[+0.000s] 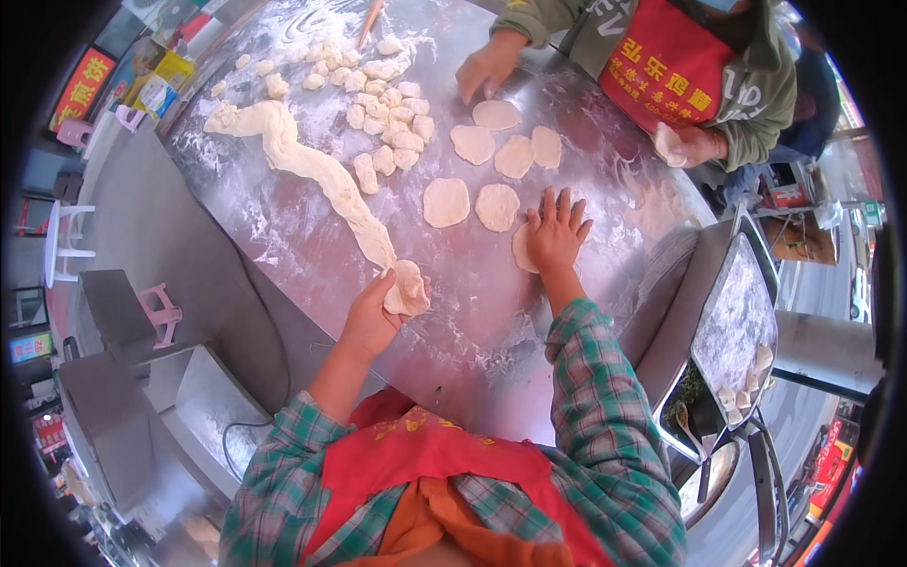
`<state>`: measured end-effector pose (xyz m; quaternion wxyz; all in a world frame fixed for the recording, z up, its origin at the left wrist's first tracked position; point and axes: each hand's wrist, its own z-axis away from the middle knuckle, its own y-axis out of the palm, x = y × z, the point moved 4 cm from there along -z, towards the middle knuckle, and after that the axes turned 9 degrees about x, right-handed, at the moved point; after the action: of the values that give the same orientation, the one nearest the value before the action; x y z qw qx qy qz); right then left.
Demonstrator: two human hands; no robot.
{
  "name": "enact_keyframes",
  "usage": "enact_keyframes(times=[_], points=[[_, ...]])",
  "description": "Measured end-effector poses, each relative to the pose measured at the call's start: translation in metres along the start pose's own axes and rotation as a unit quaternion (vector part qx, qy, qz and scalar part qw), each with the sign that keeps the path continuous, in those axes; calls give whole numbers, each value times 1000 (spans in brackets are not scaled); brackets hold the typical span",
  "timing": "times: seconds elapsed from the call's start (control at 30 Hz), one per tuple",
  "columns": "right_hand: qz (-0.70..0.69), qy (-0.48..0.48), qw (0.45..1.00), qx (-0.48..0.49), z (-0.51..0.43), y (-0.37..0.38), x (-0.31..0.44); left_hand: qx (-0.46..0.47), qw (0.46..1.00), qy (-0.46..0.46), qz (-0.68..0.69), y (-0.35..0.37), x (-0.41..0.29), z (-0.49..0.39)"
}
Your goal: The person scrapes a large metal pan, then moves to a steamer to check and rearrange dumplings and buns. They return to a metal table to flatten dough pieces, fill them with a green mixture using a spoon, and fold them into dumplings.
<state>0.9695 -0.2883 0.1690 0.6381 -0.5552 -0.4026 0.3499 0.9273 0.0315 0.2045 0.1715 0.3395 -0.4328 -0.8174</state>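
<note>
My left hand [370,315] grips a folded lump of dough [409,289]. Its top meets the lower end of a long dough rope [331,188], which runs away up the table to the left. With fingers spread, my right hand [558,234] lies flat on a dough disc [522,249], covering most of it. Just beyond that hand are two more flattened rounds, a right one [497,208] and a left one [446,203]. Several others, including a dough round [472,144], lie farther off. A pile of small dough pieces [391,117] sits right of the rope.
Across the floury metal table [453,375], a co-worker's hand [489,69] rests near the discs; the other hand [691,145] holds dough. A wooden rolling pin [370,21] lies at the far edge. On the right stand a floured tray [735,305] with dumplings and a filling container [686,407] with a spoon.
</note>
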Motion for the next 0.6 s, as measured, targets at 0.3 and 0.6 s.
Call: enact_keyframes(times=[0.3, 0.6], points=[[-162, -38, 983, 83, -13, -9, -19, 14, 999, -12, -31, 8, -5, 15], [-453, 76, 884, 81, 26, -3, -32, 20, 999, -30, -31, -7, -1, 17]])
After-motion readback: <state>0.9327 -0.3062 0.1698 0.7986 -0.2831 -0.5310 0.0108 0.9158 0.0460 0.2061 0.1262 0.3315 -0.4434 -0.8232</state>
